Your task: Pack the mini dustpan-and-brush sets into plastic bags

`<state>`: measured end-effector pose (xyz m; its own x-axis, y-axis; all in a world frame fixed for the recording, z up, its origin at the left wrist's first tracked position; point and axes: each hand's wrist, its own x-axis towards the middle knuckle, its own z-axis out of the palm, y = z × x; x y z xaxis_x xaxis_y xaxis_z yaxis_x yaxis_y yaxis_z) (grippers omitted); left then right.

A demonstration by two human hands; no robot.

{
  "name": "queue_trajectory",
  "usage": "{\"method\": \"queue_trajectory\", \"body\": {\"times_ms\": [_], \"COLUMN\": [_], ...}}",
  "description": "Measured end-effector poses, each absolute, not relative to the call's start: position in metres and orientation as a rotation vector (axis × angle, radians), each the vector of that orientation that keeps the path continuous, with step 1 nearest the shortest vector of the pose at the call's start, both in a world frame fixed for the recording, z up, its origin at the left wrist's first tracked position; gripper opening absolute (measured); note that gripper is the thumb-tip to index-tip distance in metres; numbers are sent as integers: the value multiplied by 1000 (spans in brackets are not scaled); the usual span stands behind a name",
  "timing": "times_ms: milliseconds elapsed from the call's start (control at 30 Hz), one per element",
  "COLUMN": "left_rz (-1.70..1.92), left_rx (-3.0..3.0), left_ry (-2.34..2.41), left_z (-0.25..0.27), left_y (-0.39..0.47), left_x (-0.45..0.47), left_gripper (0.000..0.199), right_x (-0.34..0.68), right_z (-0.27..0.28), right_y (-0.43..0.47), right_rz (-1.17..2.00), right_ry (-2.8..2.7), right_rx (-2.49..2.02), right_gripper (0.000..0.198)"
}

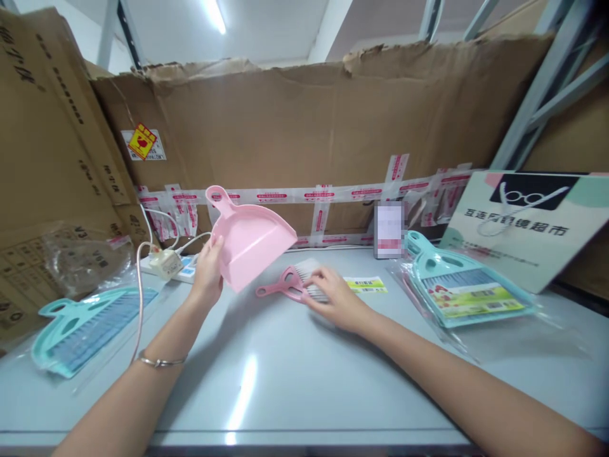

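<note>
My left hand (209,271) is closed on the side edge of a pink dustpan (254,238), holding it tilted above the table with its handle pointing up. On the tabletop lies a pink hand brush (295,285) with white bristles, its handle toward the left. Over the bristle end, my right hand (337,298) has its fingers curled and touching the brush. A yellow-green printed label (365,284) lies flat just beyond the right hand.
Bagged turquoise dustpan-and-brush sets lie on the right (469,282) and the left (92,330). A power strip (188,270) with a plug and cords sits at the back left. An upright pixelated card-like item (389,230) and a printed board (528,222) stand against cardboard (266,133).
</note>
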<state>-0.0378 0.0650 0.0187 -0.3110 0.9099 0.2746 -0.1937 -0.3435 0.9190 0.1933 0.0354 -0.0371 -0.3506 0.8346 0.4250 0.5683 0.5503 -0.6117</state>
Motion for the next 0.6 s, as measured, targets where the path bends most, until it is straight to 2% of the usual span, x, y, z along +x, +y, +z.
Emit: {"method": "queue_trajectory", "body": {"times_ms": [67, 167, 267, 400, 600], "left_rz": [1770, 1616, 1471, 1486, 1540], "left_rx": [1132, 1140, 1110, 1137, 1320], "left_ry": [1042, 1055, 1106, 1236, 1245], "left_z": [19, 17, 16, 13, 5], "left_y": [65, 61, 58, 64, 67], "left_x": [-39, -37, -37, -42, -38], "left_gripper": [36, 41, 39, 37, 47], "right_x": [187, 181, 187, 200, 211], "right_z": [-39, -39, -34, -23, -6], "right_y": [33, 34, 33, 25, 17], "right_rz": [136, -80, -95, -60, -105], "right_ry": [-2399, -2574, -2581, -2595, -2156], "right_rx": [-1186, -1249, -1295, -1207, -964], "right_gripper": [28, 27, 18, 2, 23]}}
